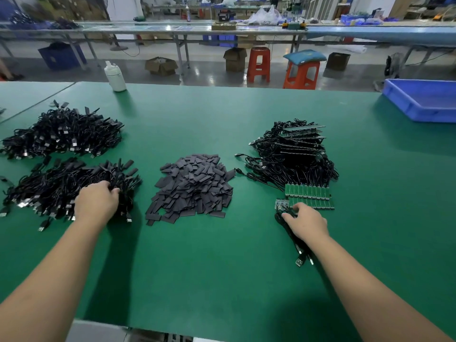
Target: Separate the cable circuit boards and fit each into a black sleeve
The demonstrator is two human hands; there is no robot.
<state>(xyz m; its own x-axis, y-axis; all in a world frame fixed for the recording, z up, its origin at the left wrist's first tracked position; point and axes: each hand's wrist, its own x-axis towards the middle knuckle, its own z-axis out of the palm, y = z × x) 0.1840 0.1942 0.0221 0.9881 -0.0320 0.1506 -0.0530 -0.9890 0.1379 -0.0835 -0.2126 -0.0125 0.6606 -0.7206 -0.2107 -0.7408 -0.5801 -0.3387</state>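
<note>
Gripping finished cables [74, 193] with our left hand [97, 201] | right hand [304, 222] pinching a cable [292, 239] off the board strip [308, 196] | sleeves [191, 186] between hands, handy

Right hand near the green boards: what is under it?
Black cables run out from beneath the right hand, ending in USB plugs. Whether a board lies under the palm is hidden.

Sleeve pile [191, 185] sits mid-table, finished cables [61, 191] to its left, board panel [308, 196] right, tray [424, 99] far right.
</note>
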